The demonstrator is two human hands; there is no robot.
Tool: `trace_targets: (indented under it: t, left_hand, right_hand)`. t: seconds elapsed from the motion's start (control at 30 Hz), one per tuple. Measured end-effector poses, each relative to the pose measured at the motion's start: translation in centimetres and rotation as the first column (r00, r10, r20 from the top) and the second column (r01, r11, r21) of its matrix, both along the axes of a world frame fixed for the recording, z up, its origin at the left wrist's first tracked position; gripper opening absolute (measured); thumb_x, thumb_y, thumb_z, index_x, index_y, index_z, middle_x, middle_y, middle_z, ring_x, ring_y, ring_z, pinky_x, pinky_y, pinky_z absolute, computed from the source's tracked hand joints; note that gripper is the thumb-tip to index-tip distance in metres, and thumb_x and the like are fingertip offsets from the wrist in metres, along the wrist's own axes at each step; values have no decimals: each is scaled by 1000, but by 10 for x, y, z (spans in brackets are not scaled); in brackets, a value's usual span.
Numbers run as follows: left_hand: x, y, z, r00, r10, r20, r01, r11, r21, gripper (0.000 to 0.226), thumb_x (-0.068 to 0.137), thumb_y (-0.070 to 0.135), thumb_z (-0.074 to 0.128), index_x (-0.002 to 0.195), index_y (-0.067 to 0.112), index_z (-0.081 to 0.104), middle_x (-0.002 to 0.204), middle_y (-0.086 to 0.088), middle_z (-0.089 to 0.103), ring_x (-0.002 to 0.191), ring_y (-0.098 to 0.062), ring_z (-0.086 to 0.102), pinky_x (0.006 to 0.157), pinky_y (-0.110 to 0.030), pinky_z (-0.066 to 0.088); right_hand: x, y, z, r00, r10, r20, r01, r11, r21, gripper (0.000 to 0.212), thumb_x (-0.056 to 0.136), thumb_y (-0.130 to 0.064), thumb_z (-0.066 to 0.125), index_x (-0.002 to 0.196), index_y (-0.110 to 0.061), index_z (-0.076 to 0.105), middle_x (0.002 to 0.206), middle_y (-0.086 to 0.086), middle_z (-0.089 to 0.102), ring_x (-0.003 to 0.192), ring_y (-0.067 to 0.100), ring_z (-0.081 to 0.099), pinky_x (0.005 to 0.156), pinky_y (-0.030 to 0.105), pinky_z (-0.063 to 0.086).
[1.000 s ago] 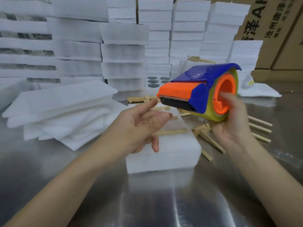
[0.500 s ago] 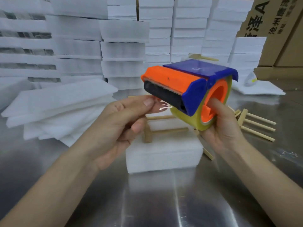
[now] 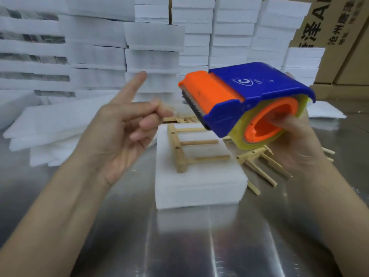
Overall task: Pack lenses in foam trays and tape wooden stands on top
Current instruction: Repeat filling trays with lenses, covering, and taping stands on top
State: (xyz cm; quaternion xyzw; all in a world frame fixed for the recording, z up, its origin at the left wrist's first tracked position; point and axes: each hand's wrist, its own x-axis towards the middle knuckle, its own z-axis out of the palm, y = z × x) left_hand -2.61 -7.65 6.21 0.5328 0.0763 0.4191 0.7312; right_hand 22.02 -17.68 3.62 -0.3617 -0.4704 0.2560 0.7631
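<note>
Head view: the right hand (image 3: 295, 144) holds the tape dispenser (image 3: 249, 96) up over the table. Its fingers are hooked inside the orange core and mostly hidden there, and blur smears the palm and wrist. The dispenser's blue cover and orange blade guard hide the far end of the wooden stand (image 3: 187, 148). This lies flat on top of the foam tray (image 3: 199, 184), base bar toward the left edge, pegs pointing right. The tray is a closed white block near the middle of the metal table (image 3: 179, 246); its inside cannot be seen.

The left hand (image 3: 123, 132) is raised just left of the dispenser's toothed edge, apart from it. Its index finger is straight and points up, and the thumb tip meets the curled middle fingers. Whether a clear tape end is pinched there cannot be told.

More wooden stands (image 3: 263, 166) lie just right of the tray, partly behind the right hand. Loose foam sheets (image 3: 50, 124) crowd the left, stacked foam trays (image 3: 151, 56) wall off the back, and cardboard boxes (image 3: 339, 37) are cut off at the top right corner. Shiny table surface shows between the forearms, from the tray's near edge to the bottom of the frame
</note>
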Motion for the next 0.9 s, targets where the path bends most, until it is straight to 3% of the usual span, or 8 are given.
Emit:
trace_targets:
  t: [0.17, 0.23, 0.33, 0.4, 0.47, 0.53, 0.63, 0.9]
  left_hand:
    - [-33, 44, 6, 941, -92, 325, 153, 974, -167, 78, 59, -4, 67, 131, 10, 43, 58, 2, 55, 44, -1, 41, 34, -14, 34]
    - [-45, 58, 6, 919, -61, 389, 158, 962, -224, 67, 65, -6, 65, 125, 11, 40, 54, 4, 49, 42, -3, 41, 33, -16, 32]
    - [-51, 65, -1, 972, 192, 133, -168, 971, -171, 21, 89, 7, 41, 109, 13, 46, 49, 10, 44, 41, -4, 33, 34, -18, 26]
    - [-51, 64, 0, 938, 346, -8, -346, 937, -45, 5, 91, 19, 49, 85, 19, 48, 51, 10, 43, 42, -4, 30, 37, -15, 23]
    - [-50, 66, -1, 860, 493, -132, -479, 869, 120, 22, 88, 26, 63, 104, 15, 52, 55, 12, 49, 45, -3, 38, 44, -13, 33]
    - [-50, 70, -7, 718, 662, -214, -577, 739, 348, 84, 87, 25, 69, 147, 5, 14, 57, 16, 54, 50, 0, 46, 63, -16, 41]
    - [-44, 73, -19, 578, 773, -261, -552, 606, 573, 107, 88, 28, 68, 149, 7, -16, 60, 19, 57, 52, 5, 51, 73, -21, 39]
    - [-31, 55, -18, 635, 689, -348, -520, 715, 467, 121, 84, 24, 73, 143, 6, -32, 60, 10, 68, 48, -3, 61, 56, -8, 49]
  right_hand:
    - [31, -9, 4, 996, -84, 11, 84, 995, 55, 94, 66, -1, 57, 149, 0, 14, 129, 14, 45, 121, 30, 47, 101, 49, 42]
    - [46, -15, 1, 992, -121, -35, 123, 989, 76, 81, 73, -2, 51, 147, -1, 18, 122, 8, 49, 117, 23, 50, 100, 44, 44]
    - [59, -13, -7, 982, -182, -42, 184, 981, 63, 63, 81, 4, 43, 141, -4, 28, 110, -1, 61, 108, 16, 59, 96, 37, 48]
    - [60, -6, -10, 977, -213, -11, 214, 976, 45, 60, 81, 8, 44, 139, -5, 32, 107, -2, 63, 105, 16, 60, 95, 39, 49]
    - [61, 0, -10, 967, -254, -20, 255, 966, 45, 66, 84, 15, 44, 145, -3, 27, 112, 3, 60, 107, 19, 59, 95, 42, 49]
    - [64, 4, -11, 959, -281, -21, 282, 959, 32, 69, 85, 19, 44, 148, -4, 26, 114, 6, 59, 108, 21, 59, 92, 42, 50]
    - [66, 7, -10, 951, -308, -30, 308, 951, -10, 67, 85, 17, 45, 147, -6, 30, 114, 7, 59, 107, 21, 60, 87, 39, 54]
    - [80, 2, -18, 939, -342, -35, 340, 939, -53, 63, 86, 15, 44, 146, -3, 31, 116, 6, 58, 117, 24, 56, 104, 51, 41]
